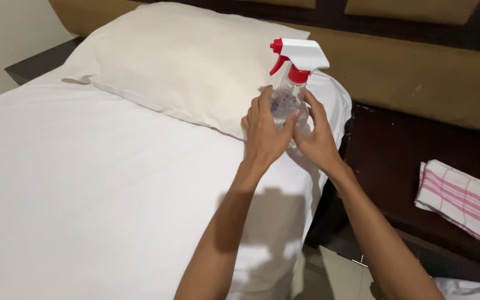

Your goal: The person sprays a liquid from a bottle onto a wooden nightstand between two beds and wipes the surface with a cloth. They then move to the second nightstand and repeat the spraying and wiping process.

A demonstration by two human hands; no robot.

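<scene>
A clear spray bottle (288,95) with a white and red trigger head is held upright over the right edge of the bed. My left hand (264,131) wraps its front and left side, thumb against the clear body. My right hand (316,138) cups it from the right and below. The nozzle points left, toward the white pillow (179,61).
A bed with a white sheet (84,183) fills the left. A dark wooden bedside table (395,150) stands to the right, with a folded white cloth with pink stripes (462,200) on it. A tan padded headboard (418,72) runs behind. Tiled floor (329,272) shows between bed and table.
</scene>
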